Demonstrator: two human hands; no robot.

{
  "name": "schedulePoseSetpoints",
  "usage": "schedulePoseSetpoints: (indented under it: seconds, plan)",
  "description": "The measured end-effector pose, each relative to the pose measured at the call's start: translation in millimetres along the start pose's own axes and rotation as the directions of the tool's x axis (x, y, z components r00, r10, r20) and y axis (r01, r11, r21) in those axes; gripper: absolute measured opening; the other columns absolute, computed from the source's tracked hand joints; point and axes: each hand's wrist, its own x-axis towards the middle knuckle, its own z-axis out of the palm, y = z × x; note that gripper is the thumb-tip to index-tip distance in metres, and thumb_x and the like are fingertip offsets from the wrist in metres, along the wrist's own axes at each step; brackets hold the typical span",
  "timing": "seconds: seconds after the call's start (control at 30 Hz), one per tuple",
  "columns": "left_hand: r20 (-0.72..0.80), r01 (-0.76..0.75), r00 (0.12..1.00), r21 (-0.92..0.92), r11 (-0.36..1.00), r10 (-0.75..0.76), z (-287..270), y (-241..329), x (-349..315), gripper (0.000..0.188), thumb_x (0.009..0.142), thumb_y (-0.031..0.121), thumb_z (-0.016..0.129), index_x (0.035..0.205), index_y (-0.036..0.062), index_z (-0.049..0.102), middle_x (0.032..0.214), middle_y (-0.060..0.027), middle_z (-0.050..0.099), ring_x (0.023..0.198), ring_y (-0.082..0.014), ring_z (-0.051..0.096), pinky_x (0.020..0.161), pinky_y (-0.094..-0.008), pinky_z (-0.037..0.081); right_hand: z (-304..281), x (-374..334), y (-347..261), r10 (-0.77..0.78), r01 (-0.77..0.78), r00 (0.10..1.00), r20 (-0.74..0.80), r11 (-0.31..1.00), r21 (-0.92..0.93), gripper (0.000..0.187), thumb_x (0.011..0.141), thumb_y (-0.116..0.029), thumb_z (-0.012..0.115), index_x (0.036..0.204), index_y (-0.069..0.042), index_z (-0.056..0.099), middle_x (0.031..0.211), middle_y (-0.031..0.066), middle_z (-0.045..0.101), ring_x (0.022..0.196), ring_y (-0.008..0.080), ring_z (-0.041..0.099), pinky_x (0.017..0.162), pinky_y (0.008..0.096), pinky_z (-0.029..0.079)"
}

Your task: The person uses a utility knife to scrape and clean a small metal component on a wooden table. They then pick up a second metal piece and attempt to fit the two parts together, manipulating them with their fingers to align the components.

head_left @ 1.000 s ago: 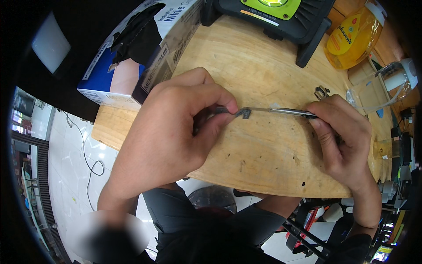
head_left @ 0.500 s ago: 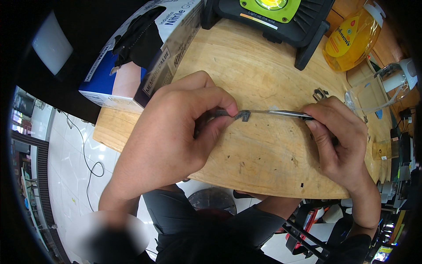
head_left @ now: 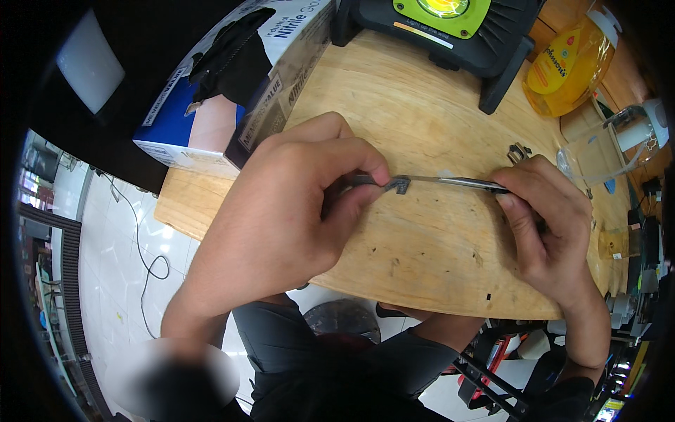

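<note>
My left hand is closed, thumb and forefinger pinching a small dark grey part with a hooked end. Most of that part is hidden behind the fingers. Between thumb and fingers, my right hand grips a slim silver hand tool. Its thin tip points left and meets the top of the grey part's hooked end, or lies just over it. Both hands are above the wooden table. Just beyond the right hand lie small dark pieces.
A nitrile glove box stands at the back left, a black and green work light at the back. An amber liquid bottle and a clear pump bottle are at the right. Dark specks dot the tabletop; its rounded front edge is near my legs.
The whole view has shifted slightly, with everything a little farther right. Both hands keep their grips, and the tool tip stays at the grey part.
</note>
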Motion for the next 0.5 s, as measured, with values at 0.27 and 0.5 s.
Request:
schedulePoseSetpoints:
  seconds: [0.27, 0.5]
  plan:
    - [-0.003, -0.007, 1.0, 0.016, 1.0, 0.007, 0.9, -0.8, 0.1, 0.015, 0.083, -0.008, 0.074, 0.095, -0.0002, 0.074, 0.094, -0.0092, 0.068, 0.08, -0.0172, 0.067, 0.068, -0.0272, 0.051, -0.1, -0.3, 0.0, 0.002, -0.002, 1.0, 0.005, 1.0, -0.001, 0.014, 0.087, 0.009, 0.068, 0.1, 0.007, 0.07, 0.083, 0.0173, 0.064, 0.07, 0.0285, 0.065, 0.061, 0.0333, 0.049]
    - [-0.012, -0.016, 1.0, 0.012, 1.0, 0.016, 0.4, 0.7, 0.1, 0.016, 0.082, -0.009, 0.073, 0.096, -0.0002, 0.073, 0.091, -0.0094, 0.064, 0.078, -0.0184, 0.064, 0.069, -0.029, 0.05, -4.3, 0.4, -3.7, 0.047, -0.047, 0.997, 0.054, 0.999, -0.01, 0.016, 0.084, 0.009, 0.067, 0.1, 0.006, 0.07, 0.082, 0.0178, 0.063, 0.067, 0.0299, 0.064, 0.06, 0.0341, 0.048]
